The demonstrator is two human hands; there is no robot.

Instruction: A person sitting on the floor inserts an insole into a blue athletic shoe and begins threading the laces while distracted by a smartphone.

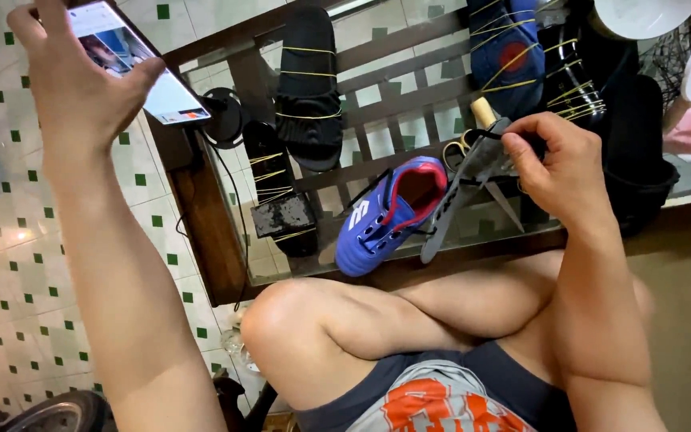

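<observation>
— Head camera first: how are the arms posed?

— Left arm runs from the bottom of the frame up to the upper left, where the left hand (69, 80) is raised, fingers spread and curled over the edge of a phone (141, 68) with a lit screen. It touches the phone; whether it truly grips it I cannot tell.

— And the other?

— Right forearm rises along the right side, wrist bent inward. The right hand (557, 164) is pinched shut on a dark lace or strap end (493, 136), right of centre.

— Where is the shoe?

— A blue football boot (389, 216) with red lining lies on its side on the glass-topped table (225, 248), centre frame, just left of and below the right hand, well apart from the left. A grey insole (461, 196) leans between boot and right hand. Yellow-handled scissors (457, 148) lie just behind.
</observation>
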